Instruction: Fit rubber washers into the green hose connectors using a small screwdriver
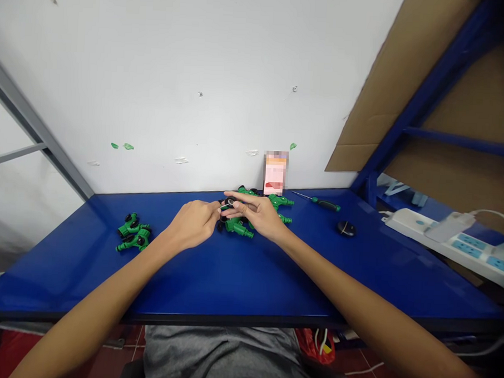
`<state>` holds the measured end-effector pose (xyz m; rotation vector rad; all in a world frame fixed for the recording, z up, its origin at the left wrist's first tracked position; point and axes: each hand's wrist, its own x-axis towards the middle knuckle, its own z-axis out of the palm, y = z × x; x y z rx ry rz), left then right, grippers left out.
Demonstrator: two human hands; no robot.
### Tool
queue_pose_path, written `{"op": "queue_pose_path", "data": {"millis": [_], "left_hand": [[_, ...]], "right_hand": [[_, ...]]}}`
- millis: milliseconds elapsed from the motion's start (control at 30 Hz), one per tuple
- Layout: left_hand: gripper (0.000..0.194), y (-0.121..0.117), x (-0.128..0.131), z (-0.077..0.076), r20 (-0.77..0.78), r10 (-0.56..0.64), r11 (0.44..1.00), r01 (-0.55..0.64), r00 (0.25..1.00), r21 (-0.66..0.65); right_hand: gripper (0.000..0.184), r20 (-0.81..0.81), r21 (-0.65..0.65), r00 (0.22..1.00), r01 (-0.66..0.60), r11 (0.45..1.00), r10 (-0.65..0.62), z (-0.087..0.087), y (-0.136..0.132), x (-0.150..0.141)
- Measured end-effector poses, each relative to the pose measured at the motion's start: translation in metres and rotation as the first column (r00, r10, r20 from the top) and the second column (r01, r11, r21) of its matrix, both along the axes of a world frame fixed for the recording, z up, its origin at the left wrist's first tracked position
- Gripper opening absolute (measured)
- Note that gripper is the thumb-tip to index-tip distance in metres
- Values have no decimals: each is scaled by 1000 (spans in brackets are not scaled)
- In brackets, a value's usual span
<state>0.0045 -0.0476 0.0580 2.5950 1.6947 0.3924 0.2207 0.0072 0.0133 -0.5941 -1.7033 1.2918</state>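
My left hand [193, 222] and my right hand [257, 214] meet over the middle of the blue table [240, 277]. Both are closed in a pinch on a small black ring [228, 202] held between their fingertips. Right behind and under the hands lies a pile of green plastic connectors [271, 209] with black rings among them. One green connector [238, 228] lies just below my right fingers.
A second heap of green connectors [133, 233] lies at the left of the table. A green-handled screwdriver [323, 203] and a small black round part [346, 228] lie to the right. A white power strip [454, 239] sits at the far right, under a blue shelf frame [427, 96].
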Motion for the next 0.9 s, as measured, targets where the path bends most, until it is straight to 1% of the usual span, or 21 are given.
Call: {"op": "queue_pose_path", "data": {"millis": [200,467,567,633,767,833,900], "left_hand": [[35,-1,1,-1,-16,3,1000,-3,1000,3],[34,1,-1,-6,1,-54,998,54,999,27],[32,3,-2,-6,16,-74,997,74,997,19],[33,4,-3,-6,34,-81,997,81,996,12],[35,8,-4,-7,56,-74,997,74,996,13],[35,11,-4,-10,77,-67,998,68,995,0],[36,13,-2,-16,109,-57,998,60,992,-22]], "right_hand": [[58,23,8,1000,-21,1000,20,1,2,3],[55,3,-35,999,-37,999,37,-3,3,3],[56,0,-33,999,-48,998,48,-3,1,2],[57,4,-23,999,-32,999,33,-3,-1,1],[61,26,-17,999,37,999,-37,-3,-5,-4],[60,37,-19,997,71,997,-70,-5,-5,-7],[55,48,-28,993,110,994,-108,-10,-2,-10]]}}
